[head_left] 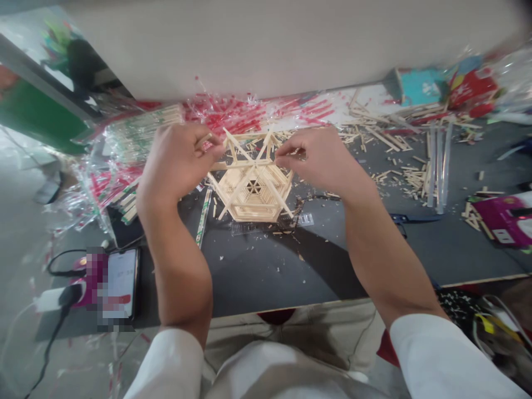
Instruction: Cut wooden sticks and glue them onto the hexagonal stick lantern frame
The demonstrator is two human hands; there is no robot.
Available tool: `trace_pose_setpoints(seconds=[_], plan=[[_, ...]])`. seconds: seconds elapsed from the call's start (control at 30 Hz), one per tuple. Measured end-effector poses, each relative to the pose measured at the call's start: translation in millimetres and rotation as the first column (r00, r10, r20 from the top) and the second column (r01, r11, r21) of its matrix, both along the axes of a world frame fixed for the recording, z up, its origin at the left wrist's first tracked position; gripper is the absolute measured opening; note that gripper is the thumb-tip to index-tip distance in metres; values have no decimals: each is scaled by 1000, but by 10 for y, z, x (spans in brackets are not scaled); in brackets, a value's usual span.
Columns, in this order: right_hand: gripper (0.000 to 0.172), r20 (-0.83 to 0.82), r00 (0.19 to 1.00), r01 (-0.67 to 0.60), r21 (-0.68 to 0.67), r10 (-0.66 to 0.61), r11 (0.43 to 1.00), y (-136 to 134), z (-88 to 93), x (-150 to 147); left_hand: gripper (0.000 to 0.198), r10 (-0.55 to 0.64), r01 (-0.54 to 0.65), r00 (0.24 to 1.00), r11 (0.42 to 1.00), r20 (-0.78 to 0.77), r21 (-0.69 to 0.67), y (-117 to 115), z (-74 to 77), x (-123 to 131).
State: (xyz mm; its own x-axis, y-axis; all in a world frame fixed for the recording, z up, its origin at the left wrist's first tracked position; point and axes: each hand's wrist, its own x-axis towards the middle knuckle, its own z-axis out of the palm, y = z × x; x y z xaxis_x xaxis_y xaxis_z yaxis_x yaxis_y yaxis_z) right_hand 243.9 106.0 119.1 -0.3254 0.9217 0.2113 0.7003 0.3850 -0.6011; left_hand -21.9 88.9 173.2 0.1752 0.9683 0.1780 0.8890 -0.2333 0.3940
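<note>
A hexagonal frame built from thin wooden sticks (254, 205) sits at the middle of the dark table, its stacked layers narrowing toward a small spoked centre. Longer sticks cross over its top, and short ones rise at the far corners. My left hand (183, 158) is closed in a pinch at the frame's far left corner, by the end of a crossing stick. At the far right corner my right hand (318, 158) pinches with thumb and fingertips against the sticks. The exact contact under the fingertips is partly hidden.
Loose sticks (409, 177) lie scattered to the right, beside clear plastic strips (439, 166) and a dark blue tool (415, 218). Red-and-clear wrappers (233, 113) heap at the back. A phone (122, 280) rests front left; a purple box (505, 219) stands at right.
</note>
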Motion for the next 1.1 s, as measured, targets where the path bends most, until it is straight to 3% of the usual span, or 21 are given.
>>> trace_pose_setpoints(seconds=[0.17,0.33,0.5,0.67,0.77,0.93,1.1], plan=[[17,0,1000,12,14,-12,1000,4,6,-16,13,-81,80,995,996,-61,-26,37,-51,84],[19,-14,998,56,12,-56,998,-6,3,-38,22,-177,149,976,967,-123,-206,-17,-13,197],[7,-93,987,135,57,-130,989,34,-46,42,35,-165,46,925,942,-341,-331,-116,86,315],[4,-22,982,186,13,-186,982,86,16,251,41,-192,-29,868,901,-457,-433,-139,26,371],[8,13,968,252,-17,-252,968,103,58,372,31,-237,0,840,899,-487,-438,-108,-53,404],[17,-122,966,201,-207,-230,957,190,-66,504,26,-243,34,828,922,-506,-386,-40,-124,429],[26,-102,964,218,-239,-247,946,180,-30,503,28,-278,123,851,930,-446,-346,65,-127,254]])
